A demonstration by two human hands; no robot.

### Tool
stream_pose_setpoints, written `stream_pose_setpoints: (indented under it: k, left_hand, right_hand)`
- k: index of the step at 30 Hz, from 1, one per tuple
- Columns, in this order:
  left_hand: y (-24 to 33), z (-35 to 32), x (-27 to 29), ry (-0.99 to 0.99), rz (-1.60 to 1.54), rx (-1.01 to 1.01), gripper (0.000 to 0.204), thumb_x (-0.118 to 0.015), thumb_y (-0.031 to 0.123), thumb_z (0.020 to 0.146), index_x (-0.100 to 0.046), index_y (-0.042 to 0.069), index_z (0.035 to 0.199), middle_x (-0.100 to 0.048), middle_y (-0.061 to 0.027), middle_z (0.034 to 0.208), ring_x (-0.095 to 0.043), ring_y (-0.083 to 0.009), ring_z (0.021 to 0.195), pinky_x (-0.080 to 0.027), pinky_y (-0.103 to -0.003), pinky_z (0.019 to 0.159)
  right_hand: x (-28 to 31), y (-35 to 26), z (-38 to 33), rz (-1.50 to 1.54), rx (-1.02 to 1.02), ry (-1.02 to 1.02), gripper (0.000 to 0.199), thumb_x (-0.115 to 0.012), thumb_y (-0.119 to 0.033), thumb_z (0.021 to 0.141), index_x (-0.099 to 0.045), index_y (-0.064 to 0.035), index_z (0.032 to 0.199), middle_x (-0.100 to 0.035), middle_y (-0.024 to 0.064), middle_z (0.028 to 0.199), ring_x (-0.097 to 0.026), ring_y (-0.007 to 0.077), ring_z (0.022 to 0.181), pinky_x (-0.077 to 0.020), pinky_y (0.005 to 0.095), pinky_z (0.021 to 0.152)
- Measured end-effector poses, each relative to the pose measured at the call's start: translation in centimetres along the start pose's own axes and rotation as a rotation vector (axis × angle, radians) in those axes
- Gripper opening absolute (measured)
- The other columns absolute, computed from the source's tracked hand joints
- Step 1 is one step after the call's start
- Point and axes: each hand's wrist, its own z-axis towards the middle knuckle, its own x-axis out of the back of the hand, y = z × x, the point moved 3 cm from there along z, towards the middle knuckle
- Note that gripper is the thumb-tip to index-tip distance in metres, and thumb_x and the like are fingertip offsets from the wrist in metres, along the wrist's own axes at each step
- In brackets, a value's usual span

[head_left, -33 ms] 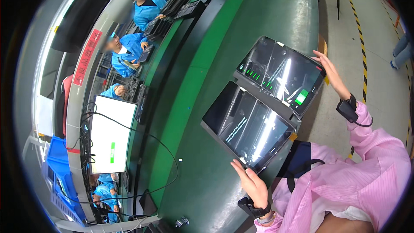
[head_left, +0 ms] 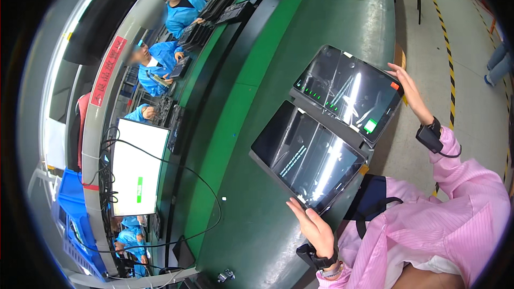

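1. From the head view, seems to be steadying an upper tablet (head_left: 337,83) and a lower tablet (head_left: 308,152), lying just beside each other on the table (head_left: 243,208).
2. Has the left hand (head_left: 317,230) at the lower tablet's bottom corner, fingers nearly straight, gripping nothing.
3. Has the right hand (head_left: 411,91) at the upper tablet's right end, fingers loosely extended; cannot tell firm contact.
4. Probably calls next for light edge handling.
5. Shows dark, glossy, glare-streaked tablets: green block (head_left: 370,126) above, pale text (head_left: 296,161) below.
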Motion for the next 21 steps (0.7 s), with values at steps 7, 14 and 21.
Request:
stream_pose_setpoints:
  k: [7,14,21]
  left_hand:
    - [-0.7,-0.8,1.4,0.115,-0.04,0.057,0.052,-0.031,0.026,0.101,-0.024,-0.006,0.141,-0.042,-0.0258,0.136,-0.043,-0.0344,0.126,-0.033,-0.034,0.103]
    - [-3.7,-4.3,6.4,0.239,-0.172,0.187,0.049,-0.029,0.019,0.1,-0.02,-0.001,0.143,-0.041,-0.0294,0.135,-0.041,-0.0363,0.127,-0.031,-0.038,0.104]
    - [-4.7,-4.5,13.9,0.419,0.227,0.075,0.041,-0.032,0.017,0.099,-0.037,-0.004,0.134,-0.056,-0.025,0.121,-0.057,-0.0299,0.106,-0.04,-0.036,0.094]
  right_hand:
    - [-1.1,-1.3,-1.8,0.041,-0.026,-0.058,0.043,-0.032,-0.038,0.1,-0.045,-0.0082,0.128,-0.064,0.0127,0.109,-0.057,0.0185,0.106,-0.0401,0.0324,0.093]
    - [-4.9,-3.6,-4.5,0.006,-0.003,-0.294,0.043,-0.03,-0.037,0.1,-0.045,-0.0071,0.127,-0.066,0.015,0.107,-0.061,0.0218,0.102,-0.0421,0.0345,0.092]
    - [-7.3,-7.0,-2.9,-0.04,0.016,-0.646,0.046,-0.029,-0.037,0.1,-0.055,-0.0026,0.118,-0.065,0.011,0.107,-0.057,0.0184,0.102,-0.0418,0.032,0.092]
